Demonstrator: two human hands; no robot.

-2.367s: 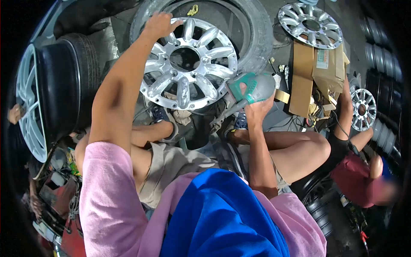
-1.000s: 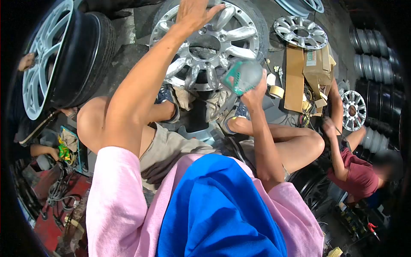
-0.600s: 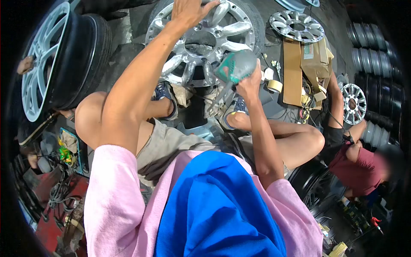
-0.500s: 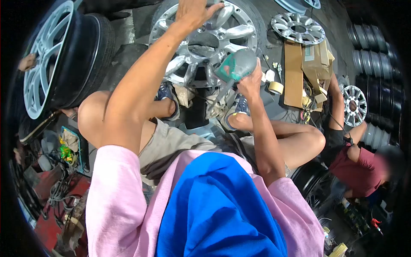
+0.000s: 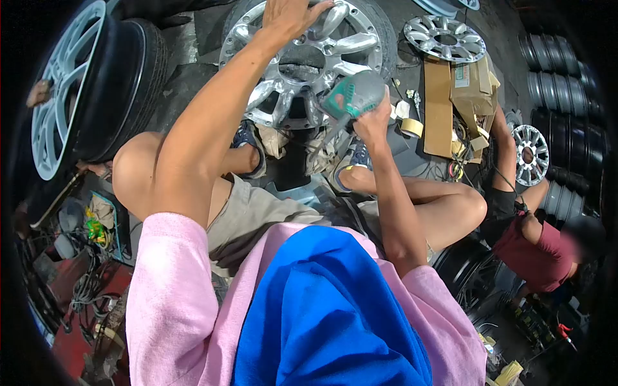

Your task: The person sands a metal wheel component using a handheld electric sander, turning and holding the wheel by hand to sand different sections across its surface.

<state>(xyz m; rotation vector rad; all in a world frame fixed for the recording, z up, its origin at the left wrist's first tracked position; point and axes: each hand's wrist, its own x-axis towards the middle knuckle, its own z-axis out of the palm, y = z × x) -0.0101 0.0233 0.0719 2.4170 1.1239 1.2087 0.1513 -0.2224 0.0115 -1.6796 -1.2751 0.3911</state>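
Note:
A polished metal wheel face [image 5: 353,48] with thick spokes lies on a tyre [image 5: 386,38] in front of my feet. My left hand [image 5: 291,14] rests on its upper part, thumb spread out to the right over a spoke; some fingers are cut off by the top edge. My right hand [image 5: 374,119] is wrapped round a green and grey power tool [image 5: 357,93], held at the wheel's lower right spokes. The tool's working end and its exact contact with the metal are hidden.
A wheel disc [image 5: 445,38] sits on an open cardboard box [image 5: 473,83]. Masking tape [image 5: 412,127] lies near my right foot. A person in maroon [image 5: 537,254] sits at right by another disc [image 5: 530,156]. At left, another person's hand [image 5: 40,94] touches a light-blue wheel [image 5: 67,83].
Since the earliest frame, the wheel sits higher in view and the tool is further left and up, over the lower spokes. My left hand has shifted right. Recent frames differ only slightly.

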